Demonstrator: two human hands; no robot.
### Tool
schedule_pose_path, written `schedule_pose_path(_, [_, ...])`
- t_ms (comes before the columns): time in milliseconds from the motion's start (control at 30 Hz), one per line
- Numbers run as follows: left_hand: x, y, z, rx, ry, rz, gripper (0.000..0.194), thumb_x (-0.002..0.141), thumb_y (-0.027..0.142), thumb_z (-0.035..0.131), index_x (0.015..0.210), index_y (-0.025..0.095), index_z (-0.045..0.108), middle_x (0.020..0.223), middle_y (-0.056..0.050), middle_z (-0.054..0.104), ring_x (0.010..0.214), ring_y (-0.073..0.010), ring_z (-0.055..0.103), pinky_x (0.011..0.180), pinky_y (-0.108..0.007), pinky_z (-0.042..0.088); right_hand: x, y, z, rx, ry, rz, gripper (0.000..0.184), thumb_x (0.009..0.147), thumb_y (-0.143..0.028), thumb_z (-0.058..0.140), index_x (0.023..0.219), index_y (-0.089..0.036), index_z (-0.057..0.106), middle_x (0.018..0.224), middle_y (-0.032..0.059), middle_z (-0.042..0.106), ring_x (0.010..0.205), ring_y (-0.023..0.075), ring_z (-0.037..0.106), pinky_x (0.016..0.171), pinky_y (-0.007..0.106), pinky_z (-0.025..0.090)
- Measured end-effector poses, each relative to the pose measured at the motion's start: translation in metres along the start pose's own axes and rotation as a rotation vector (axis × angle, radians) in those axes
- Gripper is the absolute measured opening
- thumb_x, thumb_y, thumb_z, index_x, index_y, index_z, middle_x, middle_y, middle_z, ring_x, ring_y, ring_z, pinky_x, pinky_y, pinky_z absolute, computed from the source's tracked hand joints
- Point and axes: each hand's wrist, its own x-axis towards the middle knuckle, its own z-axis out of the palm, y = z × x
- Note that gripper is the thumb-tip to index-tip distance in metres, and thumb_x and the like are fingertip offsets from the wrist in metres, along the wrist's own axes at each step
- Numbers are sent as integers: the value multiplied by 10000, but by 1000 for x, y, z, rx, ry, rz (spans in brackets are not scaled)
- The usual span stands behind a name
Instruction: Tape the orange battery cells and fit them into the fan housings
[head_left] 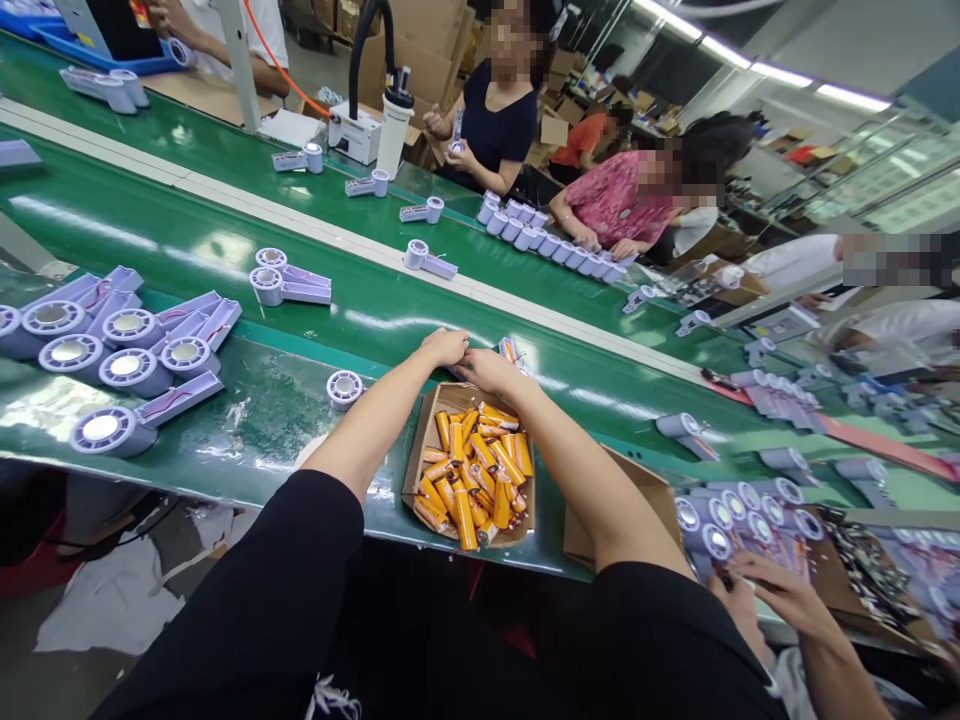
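Two hands [466,358] met at a lilac housing [510,350]

Just on the near side of the fingers, between the forearms, stood an open cardboard box [414,455] heaped with orange cells [480,465] lying at many angles. Left of the fingers, well apart from them, lay a round lilac part [345,389]; farther left spread a cluster of round-headed housings [129,368]. To their right, a second box [652,488] was partly covered by the right forearm, and past it a co-worker's hands [784,590] were among more housings.

The lilac housing lay at the fingers, one end showing just beyond the right hand [489,370], with some orange in it. The hands blocked the rest, so which way it pointed, and its long axis, could not be told. The fingers of the right hand and left hand [448,347] were bent and close together; whether they pinched it, I could not tell.

The green worktop [277,410] was glossy and scuffed. Beyond the fingers ran a green belt [390,290], with people on its far side and strip lights [780,75] overhead.
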Motion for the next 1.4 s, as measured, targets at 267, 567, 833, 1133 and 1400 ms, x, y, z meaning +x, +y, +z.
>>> schedule_pose_path(267, [8,9,5,-34,13,-31,376,1124,389,469,1371,222,698,1401,-128,769,1339,-285,670,1085,-375,507,-6,18,-10,125,43,117,187,980,-224,721,1095,-175,860,1103,90,870,993,240,791,902,287,563])
schedule_pose_path(567, [-1,29,-8,-14,22,-6,417,1132,300,397,1402,143,673,1389,-188,761,1266,-283,720,1063,-399,537,-4,12,-14,190,103,378,335,945,-311,819,1240,-159,771,1131,108,851,931,200,759,851,283,552])
schedule_pose_path(833, [-87,-19,-49,56,78,122,506,1059,380,577,1529,194,593,1588,-147,641,1486,-306,554,1252,-438,415,-50,11,-16,172,134,435,349,1022,-391,743,1176,-84,807,1218,215,822,1078,274,750,923,315,527])
schedule_pose_path(1133, [-320,-101,-58,149,121,406,348,1086,505,602,1234,234,763,1326,-88,788,1286,-297,672,1166,-499,526,-121,-48,-11,361,407,118,241,1019,-377,715,908,-189,816,806,53,795,716,185,673,719,316,464])
schedule_pose_path(1400, [-376,-118,-38,325,-119,338,604,831,239,900,1402,285,709,1655,-72,611,1535,-421,500,1215,-621,532,-157,-115,-4,508,395,-263,380,1080,-470,654,887,-191,824,767,32,786,671,140,643,675,296,406])
